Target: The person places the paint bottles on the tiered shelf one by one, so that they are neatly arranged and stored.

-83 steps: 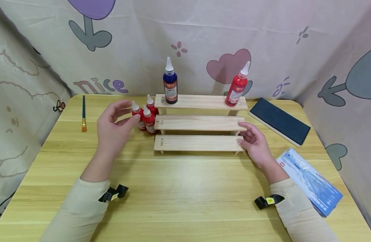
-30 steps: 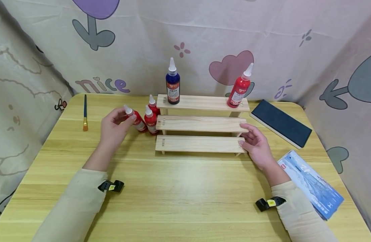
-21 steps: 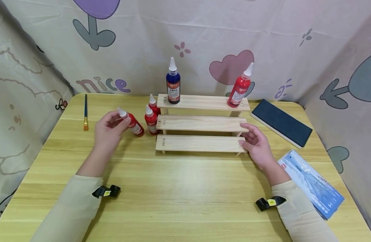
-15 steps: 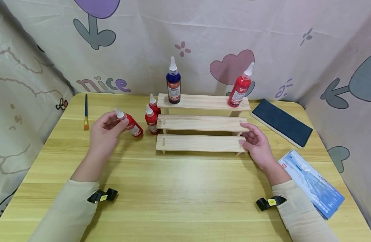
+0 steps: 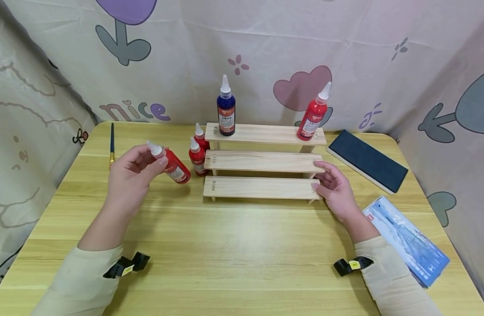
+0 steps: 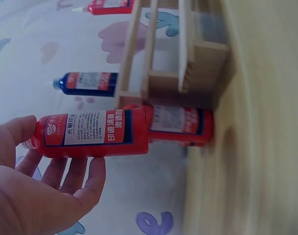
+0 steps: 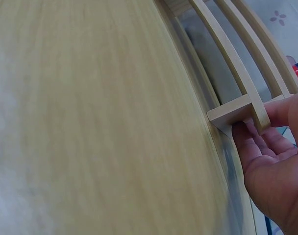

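My left hand (image 5: 125, 184) pinches a red ink bottle (image 5: 175, 168) near its white pointed cap, thumb and fingers around its upper part. The bottle tilts, base toward the right, and hangs just over the table. Its printed label faces the camera in the left wrist view, with the fingers (image 6: 73, 176) below it. With my right hand (image 5: 336, 188), I hold the right end of a three-step wooden display shelf (image 5: 261, 188), fingers curled at the ends of its lower boards. On its top step stand a blue bottle (image 5: 226, 115) and another red bottle (image 5: 312, 119).
Two more red bottles (image 5: 197, 159) stand against the shelf's left end. A paintbrush (image 5: 112, 145) lies at the back left. Right of the shelf are a dark flat block (image 5: 368, 160) and a blue box (image 5: 405, 241). A patterned cloth (image 5: 257, 44) hangs behind.
My left hand has taken one red bottle from the group by the shelf, drawn it left and toward me, and tilted it. The right hand stays at the shelf.
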### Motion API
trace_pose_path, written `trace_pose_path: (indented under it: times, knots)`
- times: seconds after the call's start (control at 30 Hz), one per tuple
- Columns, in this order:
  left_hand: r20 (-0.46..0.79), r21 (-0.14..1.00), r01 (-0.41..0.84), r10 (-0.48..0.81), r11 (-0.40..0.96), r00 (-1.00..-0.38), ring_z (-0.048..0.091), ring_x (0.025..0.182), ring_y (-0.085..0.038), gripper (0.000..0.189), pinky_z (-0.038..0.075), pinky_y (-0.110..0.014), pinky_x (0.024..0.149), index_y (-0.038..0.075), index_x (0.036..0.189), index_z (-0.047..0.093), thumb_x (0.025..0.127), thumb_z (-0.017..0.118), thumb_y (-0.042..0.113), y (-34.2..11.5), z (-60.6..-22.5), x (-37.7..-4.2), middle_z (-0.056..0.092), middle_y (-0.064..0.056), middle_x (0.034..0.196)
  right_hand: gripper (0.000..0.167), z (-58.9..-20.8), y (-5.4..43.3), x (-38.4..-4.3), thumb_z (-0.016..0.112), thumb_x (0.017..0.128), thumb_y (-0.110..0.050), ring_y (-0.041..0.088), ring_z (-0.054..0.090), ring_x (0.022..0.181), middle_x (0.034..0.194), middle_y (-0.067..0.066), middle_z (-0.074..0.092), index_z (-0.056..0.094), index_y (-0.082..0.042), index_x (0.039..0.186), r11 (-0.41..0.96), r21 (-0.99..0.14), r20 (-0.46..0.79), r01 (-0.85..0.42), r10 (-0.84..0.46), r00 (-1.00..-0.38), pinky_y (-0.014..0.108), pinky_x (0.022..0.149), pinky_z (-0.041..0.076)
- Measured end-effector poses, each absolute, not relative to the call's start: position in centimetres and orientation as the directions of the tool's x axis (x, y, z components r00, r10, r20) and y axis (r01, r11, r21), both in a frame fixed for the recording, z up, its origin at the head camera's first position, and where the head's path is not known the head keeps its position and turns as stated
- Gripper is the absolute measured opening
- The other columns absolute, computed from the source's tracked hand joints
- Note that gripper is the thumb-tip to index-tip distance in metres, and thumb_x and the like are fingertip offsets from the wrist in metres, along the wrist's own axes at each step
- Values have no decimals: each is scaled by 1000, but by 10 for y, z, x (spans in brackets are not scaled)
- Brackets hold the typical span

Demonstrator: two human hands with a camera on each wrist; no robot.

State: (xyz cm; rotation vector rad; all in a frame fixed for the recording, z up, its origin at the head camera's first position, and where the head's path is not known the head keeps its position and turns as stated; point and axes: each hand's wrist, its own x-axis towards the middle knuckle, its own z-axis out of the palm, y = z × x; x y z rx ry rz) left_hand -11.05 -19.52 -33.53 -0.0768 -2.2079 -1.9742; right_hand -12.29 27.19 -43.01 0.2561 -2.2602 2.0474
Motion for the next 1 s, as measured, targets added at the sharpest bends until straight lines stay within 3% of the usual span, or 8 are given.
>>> trace_pose_path:
  times: [0.47, 1.0]
  knots:
    - [199, 962, 197, 6, 187, -980, 54, 110, -26, 32, 52, -20, 85, 5, 127, 65, 96, 70, 12, -176, -310, -113, 61, -11, 122, 60, -430, 272, -123, 59, 87, 22, 19, 59, 113, 126, 5, 62, 52, -4, 141, 85, -980, 172, -178, -72, -982, 23, 93, 49]
    - [206, 970, 214, 82, 117, -975, 57, 110, -27, 30, 53, -28, 88, 5, 125, 67, 95, 70, 9, -147, -301, -137, 64, -11, 121, 60, -430, 271, -123, 58, 86, 24, 18, 60, 111, 121, 4, 65, 53, -1, 139, 63, -981, 180, -184, -67, -981, 23, 92, 49]
